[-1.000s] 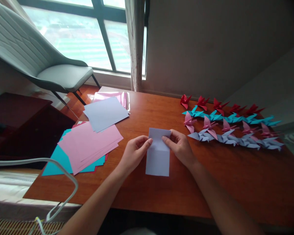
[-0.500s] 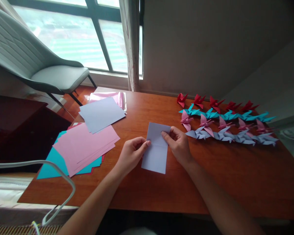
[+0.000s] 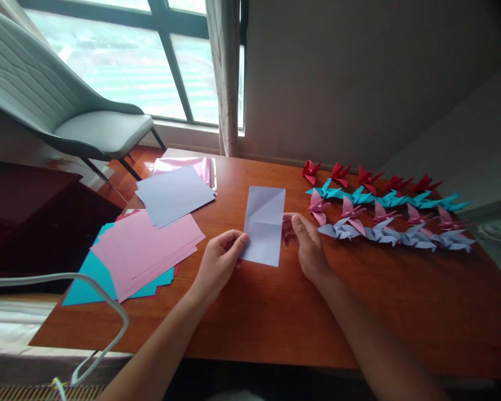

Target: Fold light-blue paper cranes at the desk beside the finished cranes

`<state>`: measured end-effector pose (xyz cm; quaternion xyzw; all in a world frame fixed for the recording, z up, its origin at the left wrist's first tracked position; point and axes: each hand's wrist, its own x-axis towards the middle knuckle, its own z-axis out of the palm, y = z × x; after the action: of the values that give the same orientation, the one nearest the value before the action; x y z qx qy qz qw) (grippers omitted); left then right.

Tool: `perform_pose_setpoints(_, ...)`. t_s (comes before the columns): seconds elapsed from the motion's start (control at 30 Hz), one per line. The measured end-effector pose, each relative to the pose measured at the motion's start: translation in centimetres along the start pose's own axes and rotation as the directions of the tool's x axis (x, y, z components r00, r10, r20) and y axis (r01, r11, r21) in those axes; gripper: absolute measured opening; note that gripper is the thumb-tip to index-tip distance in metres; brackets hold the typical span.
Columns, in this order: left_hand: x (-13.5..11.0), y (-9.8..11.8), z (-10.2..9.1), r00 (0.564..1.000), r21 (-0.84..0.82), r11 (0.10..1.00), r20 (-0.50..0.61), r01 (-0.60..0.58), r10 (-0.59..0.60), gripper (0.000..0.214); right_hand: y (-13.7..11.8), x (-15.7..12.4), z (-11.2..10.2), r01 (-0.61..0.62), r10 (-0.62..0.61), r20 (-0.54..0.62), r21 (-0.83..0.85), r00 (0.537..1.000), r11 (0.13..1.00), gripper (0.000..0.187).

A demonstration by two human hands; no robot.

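Rows of folded paper cranes (image 3: 384, 214) line the table (image 3: 359, 317) at right, and loose pink sheets (image 3: 146, 248) lie at left. Between them, the left hand (image 3: 217, 262) pinches the lower corner of a creased lavender paper (image 3: 264, 225) over the table's middle. The right hand (image 3: 307, 245), fingers curled, sits at its right edge; whether it grips is unclear.

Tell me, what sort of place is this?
Likely a room at home, used as a craft corner: a wooden table by a curtained window, a grey lounge chair, rows of folded paper cranes, and a lavender sheet in the left hand.
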<state>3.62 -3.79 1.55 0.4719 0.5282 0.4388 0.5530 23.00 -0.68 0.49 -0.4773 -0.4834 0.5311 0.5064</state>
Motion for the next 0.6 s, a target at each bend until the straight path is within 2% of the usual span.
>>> perform_pose_setpoints(0.2,0.03,0.06,0.02,0.999,-0.055,0.998,-0.032,0.021,-0.022,0.035,-0.48,-0.01,0.23,0.017,-0.012,0.062,-0.088,0.998,0.996,0.031)
perform_pose_setpoints(0.33,-0.03,-0.05,0.07,1.0,-0.013,1.0,0.011,0.005,-0.005,0.036,-0.53,0.07,0.14,0.041,-0.033,0.086,-0.101,0.996,0.994,0.022)
perform_pose_setpoints(0.43,-0.09,-0.36,0.11,0.998,0.077,0.996,0.044,-0.052,0.049,0.031,-0.26,0.06,0.03,0.046,-0.034,0.102,-0.117,0.994,0.992,0.017)
perform_pose_setpoints(0.5,-0.14,-0.53,0.18,0.992,0.197,0.973,-0.012,-0.121,0.125,0.024,-0.14,-0.05,-0.04,0.069,-0.056,0.082,-0.162,0.995,0.984,0.018)
perform_pose_setpoints(0.6,-0.28,-0.54,0.33,0.963,0.37,0.909,-0.109,-0.191,0.247,0.034,-0.21,-0.39,-0.1,0.163,-0.162,0.034,-0.343,0.986,0.925,0.019)
